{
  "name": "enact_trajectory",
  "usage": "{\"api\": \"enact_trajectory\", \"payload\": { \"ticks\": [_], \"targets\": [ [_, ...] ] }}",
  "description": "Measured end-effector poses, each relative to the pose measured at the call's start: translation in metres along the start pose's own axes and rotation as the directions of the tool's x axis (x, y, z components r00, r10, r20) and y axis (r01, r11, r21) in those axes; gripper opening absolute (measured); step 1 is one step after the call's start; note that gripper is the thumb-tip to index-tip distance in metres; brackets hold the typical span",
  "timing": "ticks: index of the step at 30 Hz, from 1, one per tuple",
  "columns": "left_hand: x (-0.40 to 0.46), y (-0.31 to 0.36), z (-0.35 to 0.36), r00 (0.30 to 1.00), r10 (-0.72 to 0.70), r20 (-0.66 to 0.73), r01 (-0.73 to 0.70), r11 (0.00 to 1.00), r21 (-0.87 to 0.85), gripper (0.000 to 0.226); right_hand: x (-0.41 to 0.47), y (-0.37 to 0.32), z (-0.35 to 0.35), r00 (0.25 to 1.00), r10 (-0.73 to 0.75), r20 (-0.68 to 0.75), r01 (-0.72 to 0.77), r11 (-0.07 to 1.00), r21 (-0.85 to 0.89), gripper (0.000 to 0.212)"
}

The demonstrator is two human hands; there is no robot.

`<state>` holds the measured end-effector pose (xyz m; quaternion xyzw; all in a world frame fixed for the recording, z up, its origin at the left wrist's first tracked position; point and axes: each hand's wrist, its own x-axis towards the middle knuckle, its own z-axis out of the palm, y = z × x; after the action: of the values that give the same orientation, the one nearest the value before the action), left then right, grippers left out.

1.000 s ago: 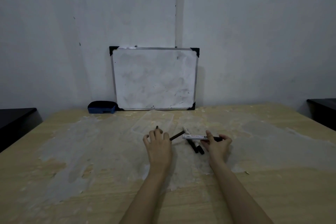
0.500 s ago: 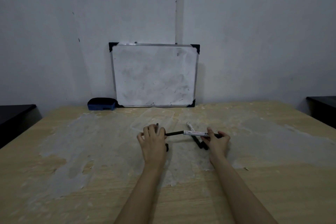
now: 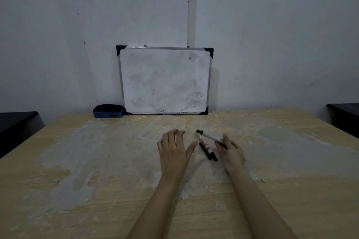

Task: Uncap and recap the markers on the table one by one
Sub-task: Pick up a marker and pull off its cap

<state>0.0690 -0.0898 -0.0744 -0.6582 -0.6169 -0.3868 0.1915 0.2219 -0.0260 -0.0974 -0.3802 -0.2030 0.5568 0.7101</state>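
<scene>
Grey wall [image 3: 272, 35] rose behind a pale wooden worktop [image 3: 97, 190] marked with broad dull patches. Far beyond the left hand, a blue eraser [image 3: 108, 111] sat at the wall's foot, touching the lower left corner of a smudged whiteboard [image 3: 165, 80] that leaned upright against the wall. Just beyond the fingertips of the left hand lay a clear plastic lid [image 3: 163, 128], flat on the worktop.

Left hand [image 3: 173, 152] was palm down over the worktop, fingers spread wide and thumb out to the right, gripping nothing. Whether the palm touched the surface could not be told.

Between the two hands lay two markers side by side, slanted from far-left to near-right: a black marker [image 3: 205, 151] and, just beside it on the right, a white-barrelled marker with red print [image 3: 206, 146] and dark ends. They appeared to touch along part of their length.

Right hand [image 3: 230, 151] held a third marker, white with a dark cap [image 3: 210, 137], pinched between thumb and fingers at its near-right end. Its capped end pointed away to the far left, crossing above the far ends of the two lying markers.
</scene>
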Motion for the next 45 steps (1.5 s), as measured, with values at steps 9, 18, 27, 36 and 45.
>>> {"api": "enact_trajectory", "payload": {
  "ticks": [9,18,27,36,45],
  "targets": [
    [-0.012,-0.003,0.016,0.852,-0.317,0.416,0.229,0.941,0.249,0.03,-0.003,-0.003,0.004,1.0,0.019,0.008,-0.02,0.993,0.115,0.026],
    [-0.008,-0.006,0.017,0.897,-0.218,0.385,0.383,0.818,-0.43,0.007,-0.008,0.0,0.006,0.981,-0.177,-0.081,0.158,0.968,-0.197,0.039],
    [-0.008,-0.006,0.017,0.926,-0.172,0.335,0.352,0.712,-0.608,0.006,-0.011,0.003,0.007,0.986,-0.156,0.06,0.166,0.955,-0.245,0.037],
    [-0.006,-0.01,0.024,0.862,-0.235,0.449,0.49,0.611,-0.622,0.019,-0.012,0.001,0.006,0.976,-0.094,0.196,0.154,0.934,-0.321,0.045],
    [-0.004,-0.005,0.022,0.832,-0.268,0.486,0.555,0.437,-0.708,0.013,-0.01,0.003,0.007,0.983,-0.087,0.161,0.133,0.943,-0.305,0.04]
  ]
}}
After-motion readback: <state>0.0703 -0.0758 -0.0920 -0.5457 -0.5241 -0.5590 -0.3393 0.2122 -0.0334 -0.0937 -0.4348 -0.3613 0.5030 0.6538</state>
